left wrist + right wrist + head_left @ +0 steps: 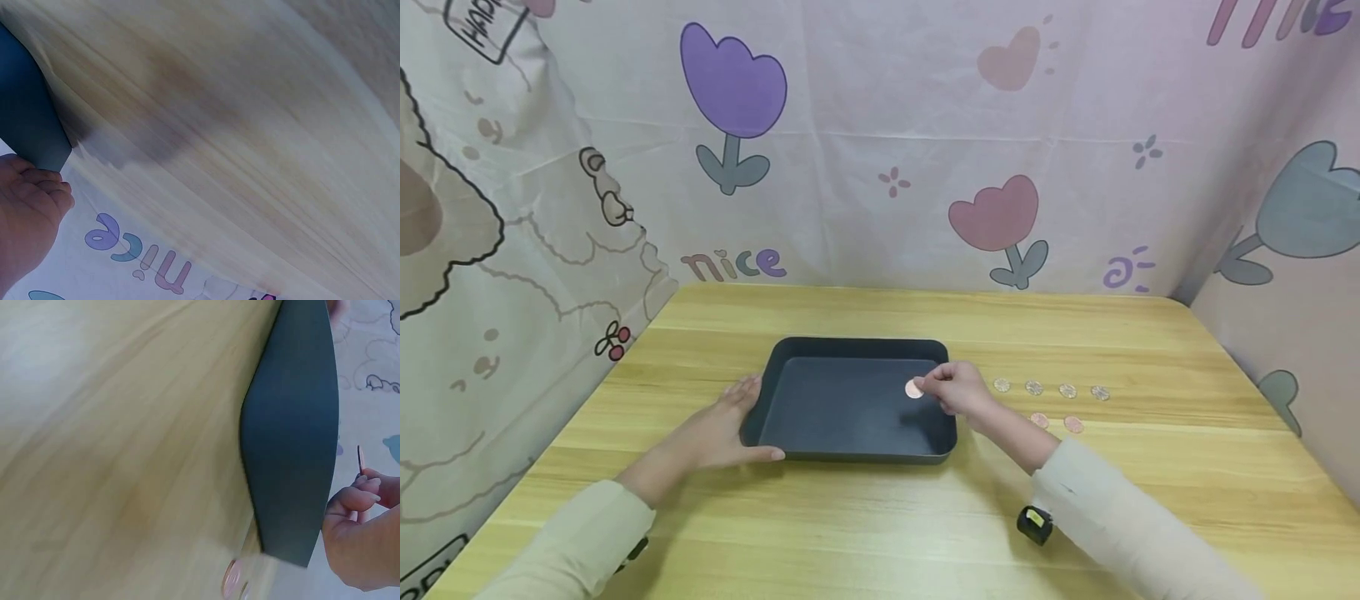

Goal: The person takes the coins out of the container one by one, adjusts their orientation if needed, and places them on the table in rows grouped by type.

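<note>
A dark rectangular baking pan (850, 408) sits on the wooden table. At its left end my left hand (722, 429) rests against the outside, fingers along the left wall and thumb by the front corner. Between thumb and fingertips, my right hand (958, 389) pinches a copper-coloured coin (913, 389) above the right part of the pan. Seen edge-on in the right wrist view, the coin (360, 460) stands above the pan's rim. In the left wrist view the left hand (28, 215) touches the pan's wall (31, 125).
Right of the pan lies a row of several silver-coloured coins (1033, 388). Nearer me are two copper-coloured coins, one (1073, 424) beside the other (1039, 420), close to the right forearm. A printed cloth (865, 100) hangs behind the table.
</note>
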A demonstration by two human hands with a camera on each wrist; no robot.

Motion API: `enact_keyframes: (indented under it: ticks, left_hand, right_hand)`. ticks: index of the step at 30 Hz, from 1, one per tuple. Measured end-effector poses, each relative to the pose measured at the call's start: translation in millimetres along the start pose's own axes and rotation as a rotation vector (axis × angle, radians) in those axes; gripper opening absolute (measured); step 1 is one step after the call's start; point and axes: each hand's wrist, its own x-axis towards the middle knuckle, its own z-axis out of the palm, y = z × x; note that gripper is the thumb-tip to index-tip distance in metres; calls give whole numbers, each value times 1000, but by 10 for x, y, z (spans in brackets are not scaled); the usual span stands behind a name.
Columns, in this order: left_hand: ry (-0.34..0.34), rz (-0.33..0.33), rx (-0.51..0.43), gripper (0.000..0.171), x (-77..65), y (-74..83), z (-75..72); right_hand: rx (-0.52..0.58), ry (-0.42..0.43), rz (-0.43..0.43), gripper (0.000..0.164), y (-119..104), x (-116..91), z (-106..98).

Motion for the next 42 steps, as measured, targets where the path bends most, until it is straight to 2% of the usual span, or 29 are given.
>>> enact_keyframes:
  ticks: [8, 14, 28, 31, 35, 42]
  left_hand:
    - [0, -3, -1, 114, 0, 3, -18]
    - [4, 0, 3, 113, 8, -3, -19]
    - [-5, -13, 8, 113, 8, -5, -42]
    - [-6, -16, 11, 114, 9, -6, -38]
    - [-10, -20, 12, 114, 9, -6, -35]
    - [-12, -11, 7, 113, 6, -2, -31]
  right_hand:
    - [26, 8, 8, 17, 106, -111, -297]
    - [-26, 32, 21, 19, 238, -176, -565]
    - [-88, 9, 50, 19, 470, -414, -1181]
    - [-104, 24, 63, 23, 530, -470, -1312]
    - [-117, 85, 98, 26, 609, -548, -1476]
    - [-104, 137, 152, 25, 753, -658, -1703]
